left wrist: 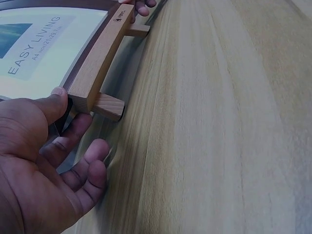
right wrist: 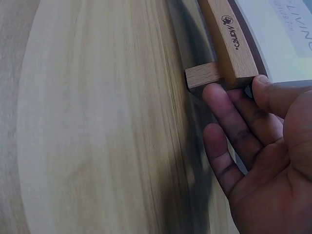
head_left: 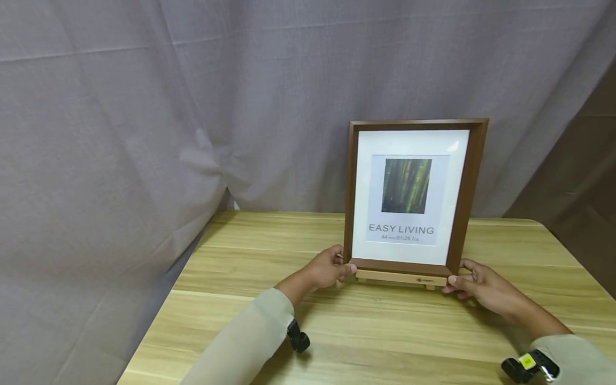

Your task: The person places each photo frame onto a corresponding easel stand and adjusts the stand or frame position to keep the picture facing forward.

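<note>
Upright, glazed picture frame (head_left: 415, 195) looks rigid, fragile; my left hand (head_left: 327, 267) & right hand (head_left: 476, 286) pinch its near bottom corners, at the wooden stand (head_left: 401, 278).

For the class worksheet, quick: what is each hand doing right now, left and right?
Left hand: holds the dark brown wooden picture frame at its lower left corner.
Right hand: holds the frame's lower right corner.
</note>
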The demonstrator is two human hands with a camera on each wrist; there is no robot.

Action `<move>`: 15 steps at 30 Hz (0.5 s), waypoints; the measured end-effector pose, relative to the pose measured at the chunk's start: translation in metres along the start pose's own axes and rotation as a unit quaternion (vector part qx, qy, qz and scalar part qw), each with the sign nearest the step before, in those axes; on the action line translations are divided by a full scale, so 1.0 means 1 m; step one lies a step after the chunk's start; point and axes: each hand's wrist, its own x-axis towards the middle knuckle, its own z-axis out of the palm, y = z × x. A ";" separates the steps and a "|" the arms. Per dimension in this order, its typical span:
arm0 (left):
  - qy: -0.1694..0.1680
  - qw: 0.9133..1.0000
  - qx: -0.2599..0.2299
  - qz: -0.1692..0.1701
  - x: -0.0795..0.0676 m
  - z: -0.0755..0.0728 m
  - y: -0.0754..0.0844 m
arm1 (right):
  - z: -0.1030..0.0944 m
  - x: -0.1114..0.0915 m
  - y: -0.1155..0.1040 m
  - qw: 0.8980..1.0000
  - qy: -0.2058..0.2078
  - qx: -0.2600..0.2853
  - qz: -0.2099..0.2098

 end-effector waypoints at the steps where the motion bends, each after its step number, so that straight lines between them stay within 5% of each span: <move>1: 0.002 1.000 0.002 -0.002 0.000 0.000 0.000 | 0.000 0.000 0.000 1.000 0.000 0.000 0.000; 15: 0.009 1.000 0.006 -0.007 0.002 0.000 0.000 | -0.005 0.000 -0.003 1.000 -0.022 0.012 0.004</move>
